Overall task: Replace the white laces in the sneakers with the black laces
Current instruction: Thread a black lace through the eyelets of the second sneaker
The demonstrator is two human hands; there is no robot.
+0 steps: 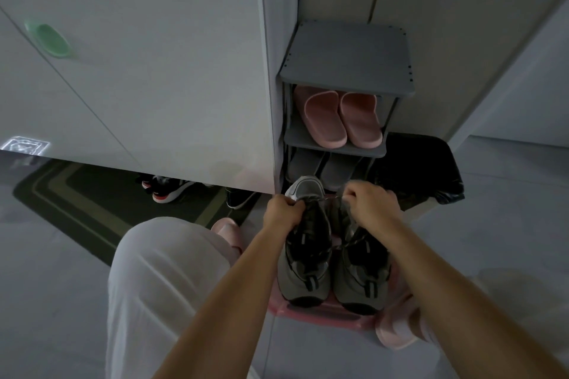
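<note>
Two hands pull a lace [327, 198] taut over a pair of sneakers [304, 268].
The grey-and-black sneakers stand side by side on a pink stool [323, 314], near the person and just in front of a grey shoe rack [348, 71] holding pink slippers [341, 120]. The left hand [284, 212] and right hand [372, 203], fingers curled, each pinch the lace stretched between them above the sneakers' far ends.
</note>
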